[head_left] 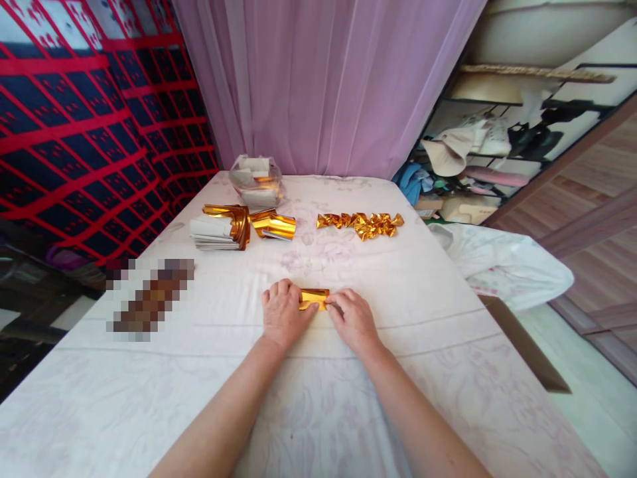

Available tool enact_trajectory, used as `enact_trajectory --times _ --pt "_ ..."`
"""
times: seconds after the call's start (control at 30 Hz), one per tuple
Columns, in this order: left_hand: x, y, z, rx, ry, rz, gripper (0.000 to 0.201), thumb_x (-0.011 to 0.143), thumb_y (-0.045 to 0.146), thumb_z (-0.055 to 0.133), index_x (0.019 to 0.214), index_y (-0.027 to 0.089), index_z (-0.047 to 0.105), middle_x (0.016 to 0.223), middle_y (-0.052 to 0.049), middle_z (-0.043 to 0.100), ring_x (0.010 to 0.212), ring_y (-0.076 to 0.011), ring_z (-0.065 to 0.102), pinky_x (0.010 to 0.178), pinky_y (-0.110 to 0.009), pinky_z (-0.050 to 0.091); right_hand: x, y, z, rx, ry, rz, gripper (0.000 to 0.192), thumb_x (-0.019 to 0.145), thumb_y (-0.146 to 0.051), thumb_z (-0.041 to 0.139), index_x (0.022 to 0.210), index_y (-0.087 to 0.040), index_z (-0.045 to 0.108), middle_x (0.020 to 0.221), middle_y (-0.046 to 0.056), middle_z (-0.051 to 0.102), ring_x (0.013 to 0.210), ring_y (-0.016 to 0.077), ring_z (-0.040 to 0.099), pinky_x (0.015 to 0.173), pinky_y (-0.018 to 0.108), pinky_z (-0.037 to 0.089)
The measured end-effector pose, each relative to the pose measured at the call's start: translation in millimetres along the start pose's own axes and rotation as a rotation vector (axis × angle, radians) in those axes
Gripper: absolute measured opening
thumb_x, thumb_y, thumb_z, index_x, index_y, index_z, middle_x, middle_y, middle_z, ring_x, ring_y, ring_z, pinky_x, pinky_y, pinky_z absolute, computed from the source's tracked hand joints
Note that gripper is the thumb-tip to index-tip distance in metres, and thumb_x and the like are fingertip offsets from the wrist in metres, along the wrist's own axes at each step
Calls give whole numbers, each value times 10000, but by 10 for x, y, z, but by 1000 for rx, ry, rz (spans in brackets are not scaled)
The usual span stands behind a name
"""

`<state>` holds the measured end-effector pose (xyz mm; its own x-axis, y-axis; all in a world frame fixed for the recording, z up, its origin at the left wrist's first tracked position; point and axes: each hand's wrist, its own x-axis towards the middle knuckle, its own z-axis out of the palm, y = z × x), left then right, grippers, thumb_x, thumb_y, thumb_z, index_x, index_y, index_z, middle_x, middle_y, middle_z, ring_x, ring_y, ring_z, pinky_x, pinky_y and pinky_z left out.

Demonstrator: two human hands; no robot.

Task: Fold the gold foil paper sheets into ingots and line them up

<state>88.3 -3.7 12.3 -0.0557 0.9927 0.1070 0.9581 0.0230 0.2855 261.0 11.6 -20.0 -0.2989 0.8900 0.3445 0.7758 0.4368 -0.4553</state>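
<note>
A folded strip of shiny gold foil paper [314, 297] lies on the cloth-covered table between my two hands. My left hand [285, 311] presses down on its left end, fingers bent and thumb along the near edge. At the right end, my right hand [354, 320] pinches the foil paper between thumb and fingers. The fingers cover both ends of the strip. Beyond the hands, to the right, several crumpled-looking folded gold foil pieces [367, 224] lie in a row.
Stacked gold and white paper sheets [213, 232] lie at the back left, beside loose gold foil sheets [273, 224]. A clear plastic bag [256, 180] of papers stands behind them. A blurred-out object [152, 299] is at the left. A white plastic bag [507, 265] hangs by the table's right edge.
</note>
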Motion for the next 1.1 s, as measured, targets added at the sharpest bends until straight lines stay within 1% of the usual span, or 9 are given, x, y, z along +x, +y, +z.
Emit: enact_trajectory --times 0.23,0.47,0.53,0.6,0.67,0.7,0.77,0.87,1.1 --pt "24 -250 -61 -130 -67 39 112 826 333 640 893 247 661 1135 -39 584 1107 -255 540 944 -408 395 16 9 2 -39 -48 24 128 870 -184 585 919 -221 697 930 35 666 884 171 615 819 276 441" --pt "41 -386 -86 -167 -86 87 118 838 278 626 937 263 688 1173 -29 597 1132 -230 559 978 -405 405 27 -68 -72 -90 -56 33 172 891 -175 552 934 -208 715 942 40 673 893 162 615 843 271 439" --pt "39 -381 -74 -167 -80 80 126 840 287 630 946 258 690 1186 -36 595 1147 -239 553 984 -415 404 -11 -139 -106 -117 -46 39 197 904 -193 540 992 -200 717 1035 72 673 961 185 604 883 304 432" --pt "38 -372 -61 -166 -74 73 131 846 300 628 950 253 691 1194 -39 593 1159 -242 546 990 -418 403 -72 -246 -123 -165 -30 16 271 921 -240 540 1148 -205 682 1273 121 602 1163 239 534 977 377 392" --pt "39 -364 -53 -163 -72 69 136 852 315 624 950 250 693 1198 -40 592 1166 -243 543 994 -417 404 -134 -374 -111 -241 -54 -64 398 935 -322 544 1324 -247 584 1508 130 406 1384 291 336 1079 467 293" --pt "41 -363 -51 -160 -72 68 140 854 322 623 951 250 693 1201 -40 591 1170 -245 541 996 -417 403 -156 -438 -94 -261 -89 -95 428 941 -363 539 1360 -279 553 1560 118 331 1433 300 255 1113 503 234" --pt "44 -362 -51 -153 -73 66 148 856 330 624 960 252 694 1206 -40 589 1172 -245 540 998 -417 403 -176 -545 -52 -278 -186 -93 452 956 -439 501 1387 -305 527 1598 110 256 1470 301 178 1142 540 153" --pt "47 -367 -59 -140 -75 69 150 857 322 622 967 251 694 1213 -44 589 1185 -244 534 1004 -416 398 -164 -610 -11 -289 -294 -27 496 974 -510 425 1427 -315 479 1612 106 218 1488 298 122 1149 564 96" --pt "47 -363 -97 -122 -81 86 152 861 288 604 975 247 696 1201 -50 599 1176 -233 548 1001 -398 406 -201 -449 -88 -346 -329 189 513 990 -543 338 1467 -364 401 1629 74 167 1498 297 73 1150 576 65"
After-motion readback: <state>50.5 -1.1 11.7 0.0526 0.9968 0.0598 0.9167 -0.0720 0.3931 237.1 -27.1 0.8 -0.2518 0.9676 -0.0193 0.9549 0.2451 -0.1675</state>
